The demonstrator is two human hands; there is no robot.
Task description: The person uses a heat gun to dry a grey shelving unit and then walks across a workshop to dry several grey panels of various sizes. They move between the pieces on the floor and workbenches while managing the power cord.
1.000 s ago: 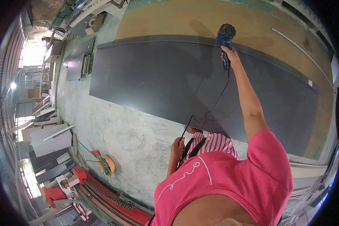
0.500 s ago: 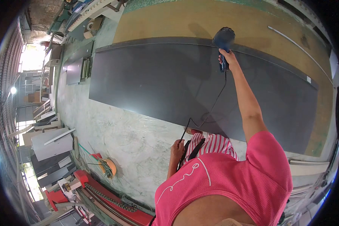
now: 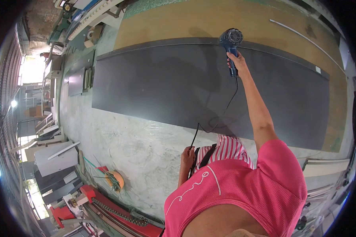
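Gripping the blue heat gun (image 3: 230, 40) in my right hand (image 3: 235, 62), I held it over the dark panel's (image 3: 154, 87) far edge; my left hand (image 3: 187, 155) closed around its cord (image 3: 221, 116), near me.

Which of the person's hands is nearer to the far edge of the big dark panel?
The right hand, gripping the blue heat gun just short of the dark panel's far edge. The left hand holds the cord beyond its near edge.

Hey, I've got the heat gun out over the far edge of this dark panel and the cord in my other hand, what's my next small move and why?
Probably feed out a little cord with the left hand. The right hand holds the heat gun at full reach over the far edge of the dark panel, and the cord loops across its surface, where it could drag.
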